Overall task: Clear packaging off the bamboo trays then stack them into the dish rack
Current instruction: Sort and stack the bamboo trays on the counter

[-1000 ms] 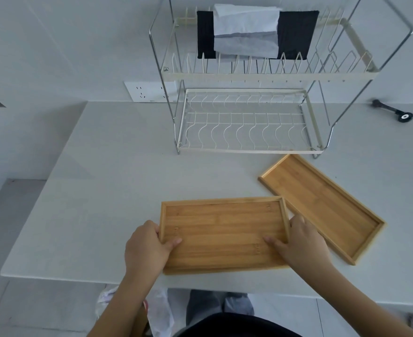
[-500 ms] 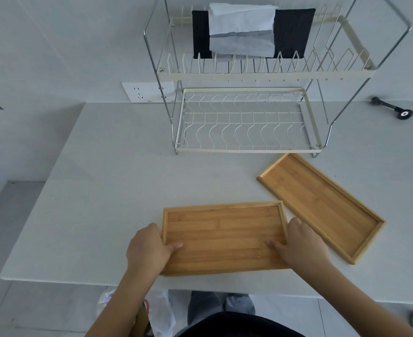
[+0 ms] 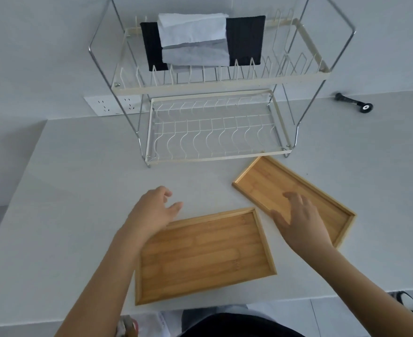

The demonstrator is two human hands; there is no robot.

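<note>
Two bamboo trays lie flat on the white table [image 3: 66,215]. The near tray [image 3: 205,256] sits close to the table's front edge, right in front of the person. No wrapping shows on it. The far tray [image 3: 273,188] lies at a slant, just past the near tray's right corner and just in front of the dish rack [image 3: 212,132]. It looks bare too.

The left hand [image 3: 152,212] is above the near tray's back left corner. Its fingers are apart and a bit curled, and they hold nothing. The right hand [image 3: 300,220] is spread over the near end of the far tray, fingers wide apart and empty. I cannot tell if it touches the wood.

The dish rack has two wire shelves. The bottom shelf has nothing in it. At the back of the top shelf there is a black cloth [image 3: 245,40] with a white cloth [image 3: 193,37] over its middle.

A white wall socket [image 3: 108,105] is behind the rack on the left. A small black tool [image 3: 354,104] lies on the table far to the right. No words or labels can be read anywhere.
</note>
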